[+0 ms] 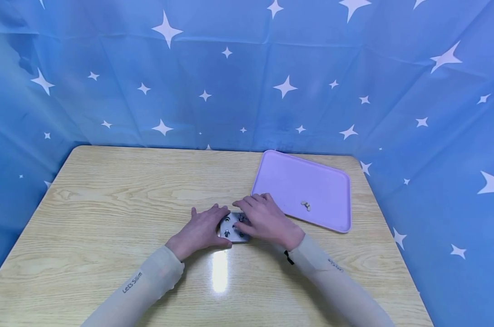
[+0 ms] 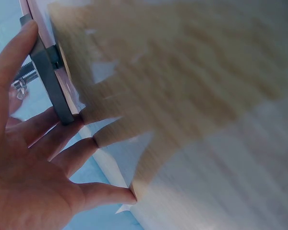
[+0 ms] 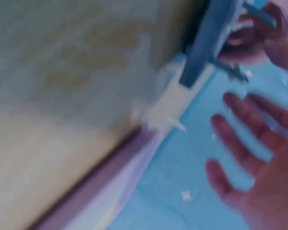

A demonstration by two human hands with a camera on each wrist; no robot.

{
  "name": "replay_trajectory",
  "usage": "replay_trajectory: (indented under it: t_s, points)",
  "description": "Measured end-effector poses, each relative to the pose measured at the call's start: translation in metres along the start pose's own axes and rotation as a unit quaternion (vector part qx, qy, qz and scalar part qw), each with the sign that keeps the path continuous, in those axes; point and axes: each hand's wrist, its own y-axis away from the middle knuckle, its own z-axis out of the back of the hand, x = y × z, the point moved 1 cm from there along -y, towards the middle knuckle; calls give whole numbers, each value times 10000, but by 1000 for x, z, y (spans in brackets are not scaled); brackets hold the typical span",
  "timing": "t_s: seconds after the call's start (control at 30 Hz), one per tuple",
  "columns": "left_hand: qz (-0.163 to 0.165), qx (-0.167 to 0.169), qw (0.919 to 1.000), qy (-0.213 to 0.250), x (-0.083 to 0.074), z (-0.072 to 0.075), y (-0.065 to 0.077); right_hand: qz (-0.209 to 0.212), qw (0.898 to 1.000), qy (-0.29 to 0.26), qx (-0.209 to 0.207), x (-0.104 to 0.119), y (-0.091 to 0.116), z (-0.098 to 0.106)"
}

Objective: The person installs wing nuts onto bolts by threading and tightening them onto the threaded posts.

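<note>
A small rectangular metal plate (image 1: 232, 238) with several upright bolts lies on the table in the head view. My left hand (image 1: 201, 229) holds it between thumb and fingers at its left side; the left wrist view shows the thumb and fingertips against the plate's edges. Threaded bolts (image 2: 27, 72) stick up from the plate, and one carries a shiny piece that looks like a wing nut (image 2: 20, 89). Over the plate's right side hovers my right hand (image 1: 267, 221), its fingers loosely spread. Blur in the right wrist view hides whether its thumb touches a bolt (image 3: 230, 71).
A purple tray (image 1: 300, 177) lies at the right back of the wooden table (image 1: 120, 200), just beyond my right hand. On it are small metal pieces (image 1: 306, 205), perhaps wing nuts. A blue curtain (image 1: 230, 91) with white stars hangs behind and beside the table.
</note>
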Motion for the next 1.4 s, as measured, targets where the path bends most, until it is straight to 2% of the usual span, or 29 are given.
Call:
replay_trajectory:
  t_s: [0.13, 0.3, 0.53, 0.7, 1.13, 1.27, 1.4]
  points:
    - [11, 16, 10000, -15, 0, 1, 0, 676, 9966, 1, 463, -6, 3, 9]
    - [62, 79, 9999, -9, -1, 1, 0, 984, 9916, 160, 823, -10, 5, 15]
    - [103, 115, 9999, 0, -2, 1, 0, 1072, 9914, 257, 702, -12, 5, 14]
    - [85, 102, 9999, 17, -1, 1, 0, 1104, 9924, 303, 460, -13, 5, 12]
    - [81, 80, 9999, 63, 0, -1, -1, 606, 9972, 390, -183, -5, -3, -3]
    - [84, 69, 9999, 64, 0, -1, -1, 276, 9985, 344, -327, 1, -3, -6]
    - [80, 56, 9999, 87, 0, -1, 0, -261, 9979, 269, -524, 10, -3, -10]
